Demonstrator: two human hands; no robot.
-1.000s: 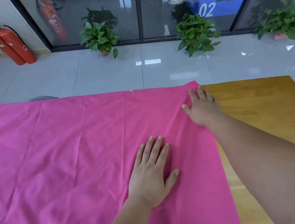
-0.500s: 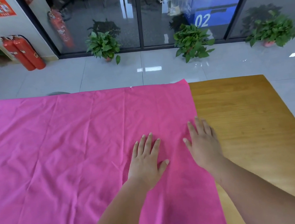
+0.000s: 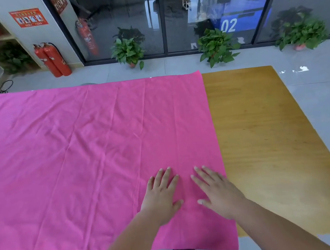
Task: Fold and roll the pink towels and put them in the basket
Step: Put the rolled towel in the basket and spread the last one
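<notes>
Looks like the smoothing step – left hand (image 3: 161, 198) and right hand (image 3: 217, 192) lie flat, fingers straight, gripping nothing, on the towel (image 3: 93, 154) spread over the table (image 3: 265, 133) – next I'd grab an edge to fold.

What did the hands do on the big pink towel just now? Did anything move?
The right hand slid back from the towel's far right corner, along its right edge, toward the person, and now lies flat beside the left hand. Nothing was gripped or let go. The left hand stayed flat on the pink towel, which stays spread out on the table.
</notes>
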